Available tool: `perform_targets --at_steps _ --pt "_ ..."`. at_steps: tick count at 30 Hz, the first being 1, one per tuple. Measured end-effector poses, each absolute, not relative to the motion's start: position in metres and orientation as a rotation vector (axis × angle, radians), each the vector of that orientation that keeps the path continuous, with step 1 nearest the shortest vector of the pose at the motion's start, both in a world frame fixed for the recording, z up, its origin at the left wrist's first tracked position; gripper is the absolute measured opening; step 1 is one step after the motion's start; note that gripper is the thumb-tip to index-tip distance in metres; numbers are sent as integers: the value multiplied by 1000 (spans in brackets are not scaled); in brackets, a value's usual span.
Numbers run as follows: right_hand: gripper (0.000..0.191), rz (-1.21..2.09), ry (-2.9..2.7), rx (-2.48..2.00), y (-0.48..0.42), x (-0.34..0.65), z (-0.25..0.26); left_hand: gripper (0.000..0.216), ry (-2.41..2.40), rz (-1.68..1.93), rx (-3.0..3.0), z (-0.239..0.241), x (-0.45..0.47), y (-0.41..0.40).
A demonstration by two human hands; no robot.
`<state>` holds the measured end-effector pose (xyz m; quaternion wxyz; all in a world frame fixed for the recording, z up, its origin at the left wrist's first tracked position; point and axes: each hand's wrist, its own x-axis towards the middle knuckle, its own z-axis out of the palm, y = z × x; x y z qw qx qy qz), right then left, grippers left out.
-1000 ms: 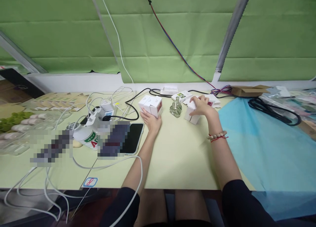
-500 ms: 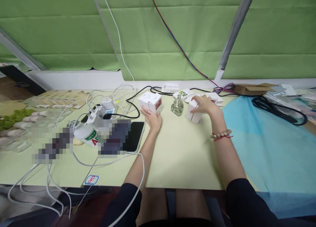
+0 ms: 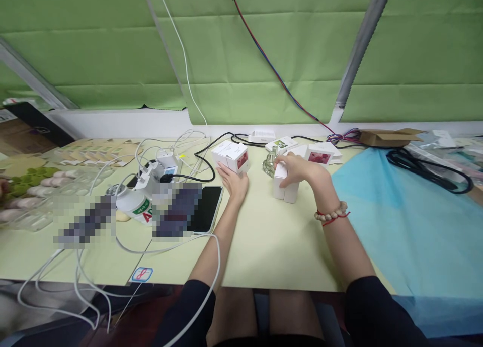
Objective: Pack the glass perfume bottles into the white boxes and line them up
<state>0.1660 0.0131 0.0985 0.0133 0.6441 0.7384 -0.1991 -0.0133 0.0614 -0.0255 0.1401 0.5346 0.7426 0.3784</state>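
My right hand (image 3: pixel 298 169) is closed over the top of a small white box (image 3: pixel 285 186) standing on the pale green table (image 3: pixel 264 236). Just behind it stands a small clear glass bottle (image 3: pixel 269 162). My left hand (image 3: pixel 234 181) lies flat with fingers stretched out, touching the near side of a pair of white boxes with a red picture (image 3: pixel 232 156). A bead bracelet and a red string circle my right wrist.
More small boxes (image 3: pixel 320 154) lie behind my right hand. A phone (image 3: pixel 206 208), a power strip with white and black cables (image 3: pixel 158 171) and a white can (image 3: pixel 132 205) crowd the left. A blue cloth (image 3: pixel 407 221) covers the right side. Green blinds hang behind.
My right hand has slid the white box leftward and nearer to me, away from the boxes behind and next to the glass bottle. My left hand has stayed by the pair of boxes.
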Motion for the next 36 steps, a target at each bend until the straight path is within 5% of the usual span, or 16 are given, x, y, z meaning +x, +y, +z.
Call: perform_targets --at_steps 9,16,20,28,36 --pt "57 -730 2686 1633 6 133 95 100 2133 1199 1414 -20 -11 60" --pt "55 -805 2792 1685 16 135 83 33 1782 1919 1406 5 -10 43" --pt "54 -807 2842 1871 22 131 71 21 1433 2196 1833 6 -6 32" --pt "50 -787 2684 2164 25 121 65 54 837 1728 2376 -13 0 38" --pt "45 -791 2825 1965 37 136 59 66 997 1633 2503 -11 5 36"
